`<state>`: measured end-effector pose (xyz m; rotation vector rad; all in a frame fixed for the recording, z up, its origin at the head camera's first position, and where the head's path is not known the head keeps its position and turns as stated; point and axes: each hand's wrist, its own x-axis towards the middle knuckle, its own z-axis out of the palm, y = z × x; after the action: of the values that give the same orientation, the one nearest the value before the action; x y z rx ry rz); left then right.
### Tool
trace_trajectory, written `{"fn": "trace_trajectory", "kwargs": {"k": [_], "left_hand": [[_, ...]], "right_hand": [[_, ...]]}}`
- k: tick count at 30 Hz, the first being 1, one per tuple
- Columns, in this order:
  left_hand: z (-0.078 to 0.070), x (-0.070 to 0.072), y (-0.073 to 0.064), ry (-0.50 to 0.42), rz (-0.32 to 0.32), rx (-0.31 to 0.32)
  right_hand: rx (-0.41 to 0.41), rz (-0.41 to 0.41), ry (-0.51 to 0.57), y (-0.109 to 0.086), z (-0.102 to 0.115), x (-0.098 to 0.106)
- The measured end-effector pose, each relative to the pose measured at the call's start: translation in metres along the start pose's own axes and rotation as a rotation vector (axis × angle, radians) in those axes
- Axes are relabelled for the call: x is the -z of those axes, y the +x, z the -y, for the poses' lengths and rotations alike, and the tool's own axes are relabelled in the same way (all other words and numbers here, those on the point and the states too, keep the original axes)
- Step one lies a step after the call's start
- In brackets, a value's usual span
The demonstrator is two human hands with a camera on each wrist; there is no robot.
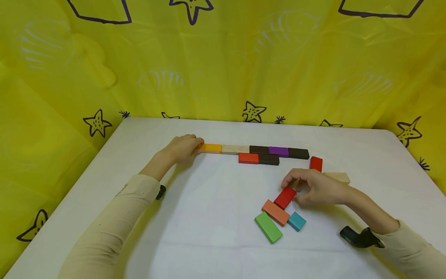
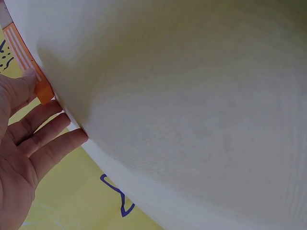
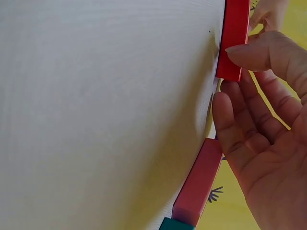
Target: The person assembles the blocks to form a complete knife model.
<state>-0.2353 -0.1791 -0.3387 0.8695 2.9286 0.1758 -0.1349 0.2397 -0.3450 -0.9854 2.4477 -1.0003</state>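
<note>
My left hand [image 1: 186,148] pinches the left end of an orange wooden block [image 1: 211,148], which starts a row on the white table. In the left wrist view, the thumb lies on that orange block [image 2: 29,62]; the index finger is mostly hidden. A plain wood block [image 1: 235,149], dark and purple blocks [image 1: 278,151] continue the row end to end. In front of it lie a red block [image 1: 248,158] and a dark block [image 1: 268,159]. My right hand [image 1: 318,186] holds another red block [image 1: 285,198] between thumb and fingers, its thumb on the block [image 3: 232,43] in the right wrist view.
Near the right hand lie a salmon block [image 1: 275,212], a green block [image 1: 268,227] and a teal block [image 1: 297,221]. Behind that hand are a red block [image 1: 316,163] and a plain wood block [image 1: 337,177]. A yellow patterned curtain [image 1: 216,77] hangs behind the table.
</note>
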Motion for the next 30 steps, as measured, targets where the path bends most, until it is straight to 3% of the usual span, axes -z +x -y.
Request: {"fn": "trace_trajectory", "kwargs": {"k": [16, 25, 30], "left_hand": [[-0.003, 0.004, -0.002, 0.008, 0.000, -0.011], [-0.002, 0.002, 0.000, 0.008, -0.001, -0.004], [-0.001, 0.001, 0.000, 0.008, 0.001, -0.004]], "right_hand": [[-0.059, 0.001, -0.015, 0.001, 0.002, 0.002], [-0.028, -0.145, -0.060, 0.009, 0.000, -0.001], [-0.053, -0.193, -0.046, 0.016, 0.000, -0.001]]}}
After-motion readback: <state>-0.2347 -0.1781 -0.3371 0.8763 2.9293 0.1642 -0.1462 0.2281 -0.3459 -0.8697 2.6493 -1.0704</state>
